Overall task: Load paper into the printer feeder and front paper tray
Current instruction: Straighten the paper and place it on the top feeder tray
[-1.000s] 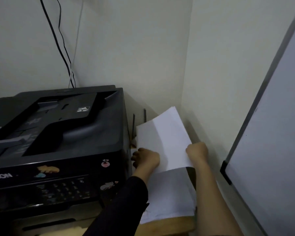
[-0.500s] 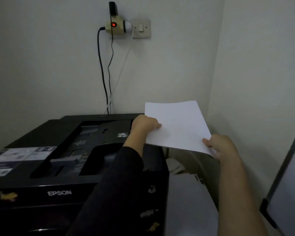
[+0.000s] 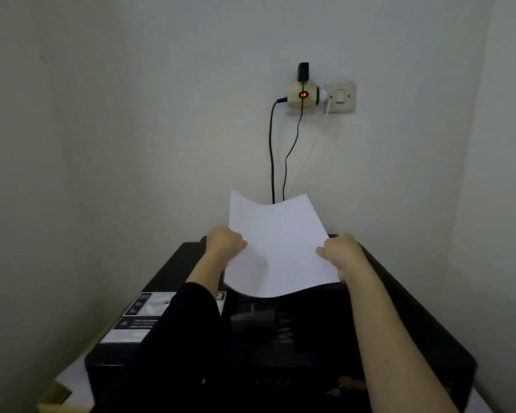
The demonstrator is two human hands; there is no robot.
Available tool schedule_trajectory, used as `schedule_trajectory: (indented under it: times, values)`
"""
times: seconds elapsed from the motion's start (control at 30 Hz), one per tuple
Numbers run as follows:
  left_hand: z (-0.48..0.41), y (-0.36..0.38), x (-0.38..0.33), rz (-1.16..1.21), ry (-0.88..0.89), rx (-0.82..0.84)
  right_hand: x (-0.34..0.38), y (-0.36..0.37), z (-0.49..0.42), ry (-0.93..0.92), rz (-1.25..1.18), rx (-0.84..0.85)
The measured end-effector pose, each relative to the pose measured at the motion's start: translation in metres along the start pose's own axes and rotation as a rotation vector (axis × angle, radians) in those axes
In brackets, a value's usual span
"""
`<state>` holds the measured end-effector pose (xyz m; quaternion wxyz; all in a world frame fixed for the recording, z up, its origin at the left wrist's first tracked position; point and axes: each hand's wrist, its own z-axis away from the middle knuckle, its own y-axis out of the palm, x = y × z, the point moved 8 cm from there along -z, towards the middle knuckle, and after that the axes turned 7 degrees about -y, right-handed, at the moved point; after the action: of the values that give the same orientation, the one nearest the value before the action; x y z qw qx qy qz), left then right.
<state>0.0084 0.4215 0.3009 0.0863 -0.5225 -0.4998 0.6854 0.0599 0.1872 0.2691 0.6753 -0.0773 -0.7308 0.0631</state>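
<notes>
- A white sheet of paper [image 3: 276, 245] sits at the centre of the frame, held above the top of a black printer [image 3: 399, 329] that fills the lower half.
- The left hand [image 3: 225, 242] pinches the paper's left edge, fingers closed on it; its arm wears a dark sleeve [image 3: 176, 338].
- The right hand [image 3: 341, 253] clamps the right edge, thumb on top and fingers curled below; this forearm is bare.
- The sheet bows: its far edge dips in the middle, and its near edge curves down over the printer's top.
- White labels [image 3: 145, 315] lie on the printer's top, at lower left.
- Upper centre on the wall, a plug adapter [image 3: 302, 95] with a red light sits beside a wall switch [image 3: 340, 96]; black cables [image 3: 271, 156] hang down behind the paper.
</notes>
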Motion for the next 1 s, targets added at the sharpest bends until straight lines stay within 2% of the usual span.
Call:
schedule_trajectory:
  times: [0.2, 0.37, 0.57, 0.67, 0.83, 1.0]
  values:
    - [-0.032, -0.067, 0.049, 0.437, 0.044, -0.173, 0.037, 0.088, 0.010, -0.247, -0.021, -0.015]
    - [-0.025, -0.098, 0.078, 0.655, 0.168, -0.292, 0.050, 0.140, 0.016, -0.292, -0.119, -0.019]
    - [-0.044, -0.068, 0.127, 0.648, 0.123, -0.184, 0.028, 0.187, 0.026, -0.248, -0.143, 0.078]
    - [-0.047, -0.063, 0.128, 0.619, 0.115, -0.169, 0.028, 0.189, 0.025, -0.251, -0.089, 0.023]
    - [-0.048, -0.072, 0.119, 0.640, 0.146, -0.236, 0.025, 0.188, 0.020, -0.257, -0.075, -0.074]
    - [-0.049, -0.066, 0.126, 0.651, 0.100, -0.223, 0.023, 0.184, 0.019, -0.223, -0.099, -0.089]
